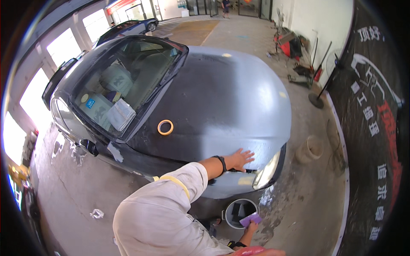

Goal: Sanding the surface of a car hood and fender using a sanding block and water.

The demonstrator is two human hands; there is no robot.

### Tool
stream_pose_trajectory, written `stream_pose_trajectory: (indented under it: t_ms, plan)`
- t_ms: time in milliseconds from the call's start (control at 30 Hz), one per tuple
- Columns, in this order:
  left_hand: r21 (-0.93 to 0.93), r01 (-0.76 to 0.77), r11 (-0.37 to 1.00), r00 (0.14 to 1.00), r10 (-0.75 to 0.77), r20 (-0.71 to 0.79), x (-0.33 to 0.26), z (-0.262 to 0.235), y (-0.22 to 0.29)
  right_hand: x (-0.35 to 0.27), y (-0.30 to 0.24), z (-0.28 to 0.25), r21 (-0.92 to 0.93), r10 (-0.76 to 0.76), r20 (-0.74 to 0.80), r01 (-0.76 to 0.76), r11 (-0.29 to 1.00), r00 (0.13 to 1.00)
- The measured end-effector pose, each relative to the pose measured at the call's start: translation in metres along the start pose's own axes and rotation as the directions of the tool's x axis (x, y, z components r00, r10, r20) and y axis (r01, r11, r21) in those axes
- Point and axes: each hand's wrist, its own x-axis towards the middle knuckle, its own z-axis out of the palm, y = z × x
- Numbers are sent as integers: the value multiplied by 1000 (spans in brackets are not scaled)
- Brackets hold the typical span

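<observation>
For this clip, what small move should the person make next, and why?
Probably lift the thin purple rectangular pad away from the round, pale-rimmed bucket to the grey-and-black car hood: the bare right hand grips the pad, and the bare left hand lies open on the hood's grey front corner.

Along the left side stood a row of tall windows (64, 47), divided by pale pillars (78, 32), and the daylight in them was so strong that the panes looked almost white; the floor (85, 183) was grey and smooth, with darker, wet-looking patches (277, 217) at the lower right, and a brownish rectangle (188, 34) farther away. On the right rose a white wall (324, 25), next to a large black banner (354, 136) with white and red printing; near them stood a dark stand (326, 83) on a round base; glass doors (265, 9) were at the far end.
</observation>
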Motion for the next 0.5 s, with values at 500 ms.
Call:
stream_pose_trajectory:
  t_ms: [500]
  plan:
    - [56, 78, 995, 992, -83, 98, -3, 8, 6, -42, 69, -48, -1, 121, -139, -123, 992, 983]
